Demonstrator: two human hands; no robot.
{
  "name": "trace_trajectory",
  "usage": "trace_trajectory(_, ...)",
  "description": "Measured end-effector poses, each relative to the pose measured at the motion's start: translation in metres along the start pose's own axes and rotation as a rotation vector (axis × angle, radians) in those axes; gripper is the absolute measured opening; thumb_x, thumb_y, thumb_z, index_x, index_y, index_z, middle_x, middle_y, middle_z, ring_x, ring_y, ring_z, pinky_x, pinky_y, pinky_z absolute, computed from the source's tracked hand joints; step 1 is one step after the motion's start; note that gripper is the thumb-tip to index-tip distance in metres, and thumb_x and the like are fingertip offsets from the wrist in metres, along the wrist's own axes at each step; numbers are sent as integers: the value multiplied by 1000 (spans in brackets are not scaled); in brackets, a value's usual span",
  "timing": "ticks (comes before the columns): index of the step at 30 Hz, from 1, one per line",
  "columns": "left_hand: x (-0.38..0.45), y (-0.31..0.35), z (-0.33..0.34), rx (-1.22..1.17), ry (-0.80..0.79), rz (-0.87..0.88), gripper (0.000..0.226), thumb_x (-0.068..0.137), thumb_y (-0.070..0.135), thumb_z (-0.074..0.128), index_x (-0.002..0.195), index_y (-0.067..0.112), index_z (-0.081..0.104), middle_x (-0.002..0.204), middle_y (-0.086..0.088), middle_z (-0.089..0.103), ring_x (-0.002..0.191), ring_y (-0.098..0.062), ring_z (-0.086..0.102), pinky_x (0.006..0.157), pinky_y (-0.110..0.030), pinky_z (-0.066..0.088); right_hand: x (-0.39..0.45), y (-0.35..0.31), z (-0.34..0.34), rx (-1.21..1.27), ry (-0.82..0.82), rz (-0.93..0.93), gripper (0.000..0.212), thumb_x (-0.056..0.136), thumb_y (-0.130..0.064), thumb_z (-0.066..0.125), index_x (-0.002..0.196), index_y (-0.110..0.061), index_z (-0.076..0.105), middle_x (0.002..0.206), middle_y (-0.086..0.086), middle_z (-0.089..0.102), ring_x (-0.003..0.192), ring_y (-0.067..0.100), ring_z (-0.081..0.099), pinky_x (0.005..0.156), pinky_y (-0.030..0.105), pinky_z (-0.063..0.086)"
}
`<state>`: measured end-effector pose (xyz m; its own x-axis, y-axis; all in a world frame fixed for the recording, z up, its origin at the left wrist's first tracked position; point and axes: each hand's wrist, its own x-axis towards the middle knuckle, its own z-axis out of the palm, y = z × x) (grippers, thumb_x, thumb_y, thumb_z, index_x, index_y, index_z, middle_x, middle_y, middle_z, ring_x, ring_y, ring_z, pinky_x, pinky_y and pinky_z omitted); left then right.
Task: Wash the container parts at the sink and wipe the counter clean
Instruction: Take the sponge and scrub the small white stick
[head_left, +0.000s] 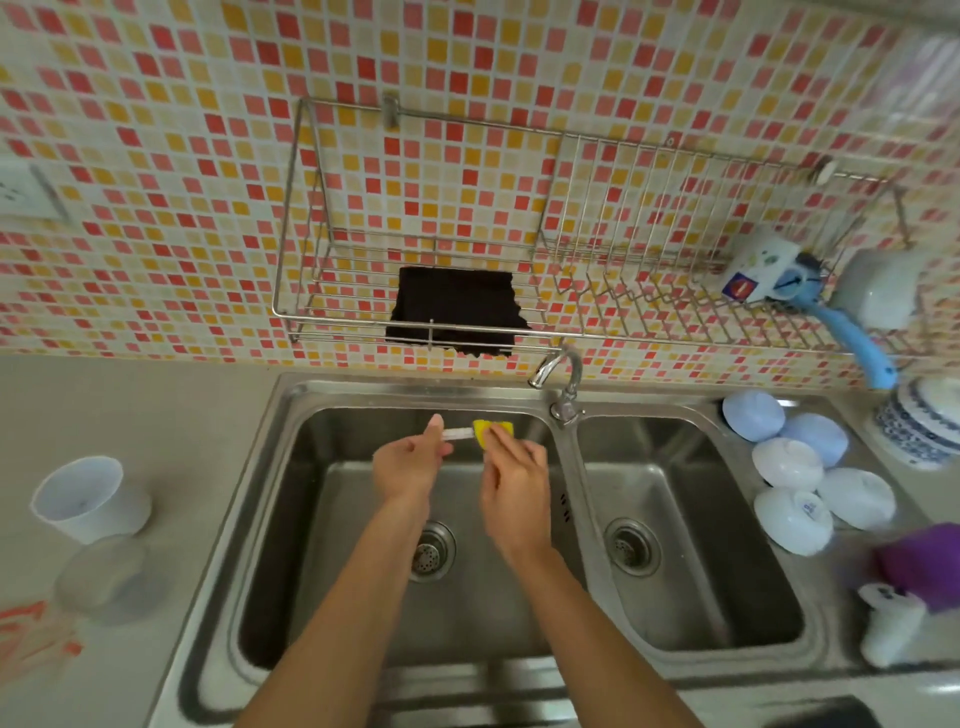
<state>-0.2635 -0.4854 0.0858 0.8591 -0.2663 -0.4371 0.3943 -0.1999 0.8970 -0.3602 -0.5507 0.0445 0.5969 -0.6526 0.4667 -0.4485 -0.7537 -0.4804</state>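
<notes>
Both hands are over the left basin of the steel double sink (311, 395). My left hand (410, 465) pinches a small clear container part (458, 433), thin and tube-like. My right hand (514, 483) presses a yellow sponge (491, 431) around that part's right end. On the grey counter to the left stand a translucent white cup (85, 499) and, in front of it, a clear round container piece (104, 577). No water runs from the tap (558, 371).
Several white and pale blue bowls (800, 467) lie upside down on the sink's right ledge. A purple cloth (922, 564) and a white bottle (888, 626) sit at the right. A wire wall rack (467, 332) holds a black cloth (457, 309), mugs and a blue brush (852, 338). Orange packaging (31, 634) lies at the left.
</notes>
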Motion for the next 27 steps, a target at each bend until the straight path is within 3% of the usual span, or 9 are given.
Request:
trace_trajectory(2, -2, 0, 6, 4, 18, 49, 35, 87, 42, 65, 62, 19, 70, 73, 1, 72, 78, -15, 65, 83, -33, 48, 5, 4, 0, 11, -12, 38, 40, 89, -4, 61, 127, -14, 61, 129, -2, 62, 106, 21, 49, 94, 37, 50)
trace_trajectory(5, -5, 0, 11, -8, 8, 85, 33, 89, 36, 66, 67, 12, 72, 68, 1, 70, 69, -9, 63, 69, -22, 47, 5, 0, -2, 15, -76, -193, 40, 88, -6, 63, 127, -14, 62, 130, -2, 61, 106, 20, 47, 97, 28, 45)
trace_trajectory(9, -11, -5, 21, -30, -54, 90, 22, 87, 27, 70, 78, 7, 74, 71, -1, 69, 65, -6, 57, 63, -12, 44, 21, 20, -2, 21, -32, 4, 40, 87, -6, 63, 125, -17, 64, 124, -4, 65, 98, 24, 50, 86, 37, 52)
trace_trajectory(13, -8, -12, 32, -96, -9, 55, 13, 85, 24, 72, 80, 12, 75, 71, 0, 71, 62, -5, 61, 56, -9, 48, 17, 8, -6, 33, -45, -212, 39, 83, -6, 68, 121, -14, 66, 123, -2, 65, 100, 19, 47, 89, 28, 49)
trace_trajectory(15, -6, -13, 37, -115, -1, 44, 15, 83, 25, 73, 74, 14, 74, 70, -2, 70, 61, -6, 60, 62, -12, 47, 23, 20, -4, 37, -60, -191, 38, 82, -6, 69, 120, -14, 66, 123, -2, 66, 99, 22, 50, 88, 30, 51)
trace_trajectory(18, -3, -14, 42, -125, 8, 52, 22, 81, 24, 76, 64, 11, 70, 64, -2, 68, 61, -8, 58, 73, -19, 47, 30, 44, 5, 67, -49, 20, 39, 87, -6, 64, 124, -17, 64, 123, -3, 66, 98, 22, 50, 85, 37, 53)
trace_trajectory(22, 9, -14, 45, -120, -30, 23, 13, 82, 22, 75, 71, 14, 74, 60, 6, 71, 54, 2, 62, 70, -18, 48, 22, 28, 9, 143, -105, -54, 41, 89, -7, 58, 129, -19, 61, 129, -7, 61, 104, 18, 48, 95, 22, 42)
trace_trajectory(24, 14, -14, 45, -121, -68, 2, 9, 82, 22, 75, 75, 16, 75, 63, 7, 73, 60, 1, 66, 73, -19, 49, 24, 29, 10, 163, -109, -35, 41, 90, -7, 57, 129, -19, 61, 131, -8, 60, 105, 18, 47, 96, 19, 39)
trace_trajectory(27, 21, -17, 45, -141, -71, -29, 13, 78, 25, 79, 66, 21, 75, 73, 0, 75, 78, -13, 69, 89, -27, 50, 31, 48, 14, 160, -75, 123, 43, 91, -5, 58, 131, -21, 59, 130, -6, 61, 107, 19, 48, 95, 28, 46)
